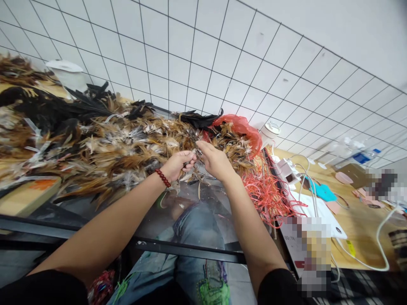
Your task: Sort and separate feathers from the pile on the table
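So the left hand [178,166] had its thumb pressed down on curled fingers, but what, if anything, was pinched in there was too small to tell. The right hand [216,161] was right up close, fingers stretched out and held side by side; its fingertips were partly hidden, so can't say whether they gripped anything. Both were at the front edge of a big messy heap of brown feathers [127,148] that ran off to the left, with long black feathers [38,110] along the back. A red bead bracelet [163,178] sat on the left wrist. Just past the right hand were more brown feathers in front of a red bag [240,123], then a tangle of red string [267,195]. Farther right, a wooden table [369,250] held cables, a blue cloth [322,190] and a bottle [367,156]. Behind everything stood a black wire grid [168,55] against a white wall.
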Action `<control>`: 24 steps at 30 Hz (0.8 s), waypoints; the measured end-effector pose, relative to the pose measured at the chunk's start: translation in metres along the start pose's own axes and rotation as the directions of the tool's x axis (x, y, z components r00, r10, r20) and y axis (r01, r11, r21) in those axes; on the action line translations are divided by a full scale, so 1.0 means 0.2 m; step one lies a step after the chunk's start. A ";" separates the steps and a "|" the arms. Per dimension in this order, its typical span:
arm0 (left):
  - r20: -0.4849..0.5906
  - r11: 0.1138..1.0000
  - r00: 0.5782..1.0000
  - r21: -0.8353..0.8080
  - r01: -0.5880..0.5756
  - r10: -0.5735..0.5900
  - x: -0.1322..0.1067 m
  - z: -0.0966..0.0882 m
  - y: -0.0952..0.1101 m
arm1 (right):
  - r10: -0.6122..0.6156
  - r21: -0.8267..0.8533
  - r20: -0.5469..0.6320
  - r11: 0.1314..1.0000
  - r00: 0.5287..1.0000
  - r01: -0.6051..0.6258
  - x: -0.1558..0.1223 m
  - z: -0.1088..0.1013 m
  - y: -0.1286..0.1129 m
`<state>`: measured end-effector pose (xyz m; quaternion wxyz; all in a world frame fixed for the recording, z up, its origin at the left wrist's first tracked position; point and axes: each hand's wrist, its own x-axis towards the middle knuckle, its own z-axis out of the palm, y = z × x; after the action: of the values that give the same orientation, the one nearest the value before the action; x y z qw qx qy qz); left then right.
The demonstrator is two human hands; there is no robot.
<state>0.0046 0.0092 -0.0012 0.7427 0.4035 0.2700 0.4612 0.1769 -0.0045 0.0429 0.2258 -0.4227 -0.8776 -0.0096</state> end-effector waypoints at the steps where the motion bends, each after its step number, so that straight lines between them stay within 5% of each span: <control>1: 0.012 1.000 1.000 -0.010 0.002 -0.002 0.00 0.00 0.00 | 0.025 -0.011 0.042 1.000 0.999 -0.025 0.00 0.00 0.00; 4: 0.035 0.999 0.999 -0.031 0.014 -0.013 -0.01 0.00 0.00 | 0.087 -0.059 0.132 0.995 0.987 -0.080 0.00 -0.01 0.02; 8: 0.031 0.999 0.999 -0.036 0.040 -0.039 -0.01 0.00 0.00 | 0.121 -0.053 0.105 0.992 0.987 -0.116 -0.01 -0.04 0.02; 11: 0.026 0.998 0.998 -0.030 0.049 -0.049 -0.01 0.00 0.00 | 0.148 0.000 0.076 0.989 0.986 -0.148 0.00 -0.09 0.01; 17: 0.002 0.997 0.998 -0.050 0.057 -0.057 -0.02 0.01 0.01 | 0.090 0.198 0.244 0.970 0.966 -0.140 -0.01 -0.17 0.01; 24: 0.034 0.986 0.986 0.031 0.161 -0.162 -0.02 0.02 0.01 | 0.010 0.460 0.053 0.888 0.999 -0.034 -0.01 -0.14 0.02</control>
<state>0.0058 0.0038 0.0023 0.7766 0.3992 0.2948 0.3881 0.1912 -0.0093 0.0676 0.2981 -0.3672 -0.8553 0.2115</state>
